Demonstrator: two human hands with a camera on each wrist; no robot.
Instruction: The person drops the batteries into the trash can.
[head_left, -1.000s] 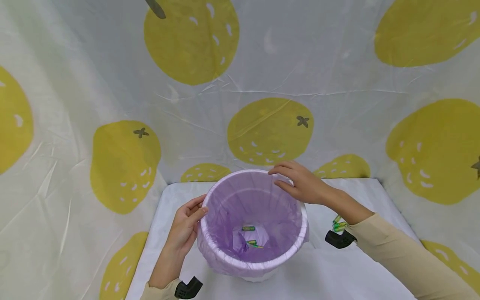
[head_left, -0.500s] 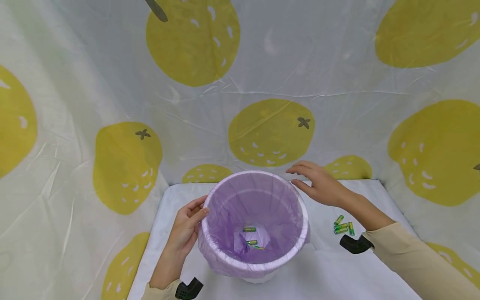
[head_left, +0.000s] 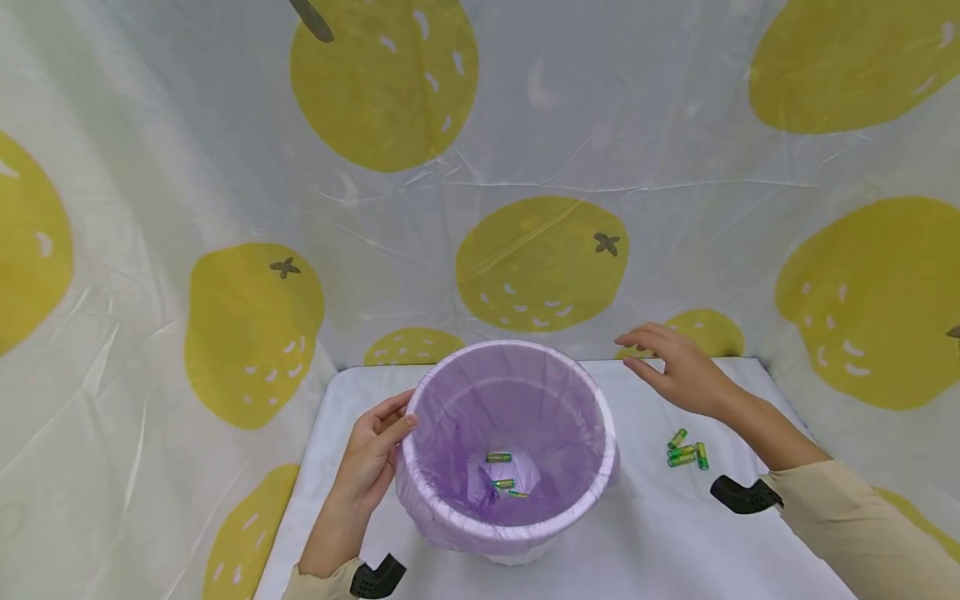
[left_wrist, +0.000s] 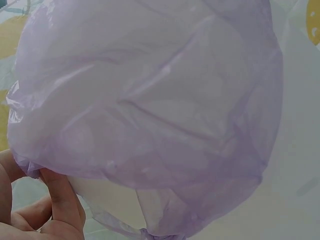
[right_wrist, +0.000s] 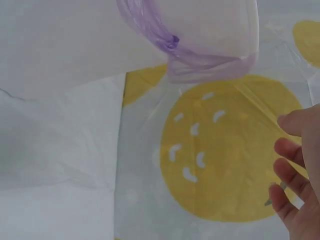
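A white trash bin [head_left: 517, 557] stands upright, lined with a thin purple trash bag [head_left: 510, 392] folded out over its rim. My left hand [head_left: 373, 454] grips the rim at the left, thumb on top and fingers outside. In the left wrist view, those fingers [left_wrist: 62, 197] pinch the bag's edge. Three green batteries [head_left: 498, 457] show at the bottom of the bag. To the right of the bin hovers my right hand [head_left: 686, 373], fingers loosely bent and holding nothing. Several more green batteries [head_left: 682, 456] lie on the table below it.
The table [head_left: 637, 533] has a white cover and carries the bin near its middle. Around the back and sides hangs a pale curtain [head_left: 675, 150] printed with yellow fruit. A black wrist mount [head_left: 746, 495] juts from the right sleeve.
My right hand has left the bin's rim and moved rightward, away from it. The batteries on the table have come fully into view. My left hand stays on the rim.
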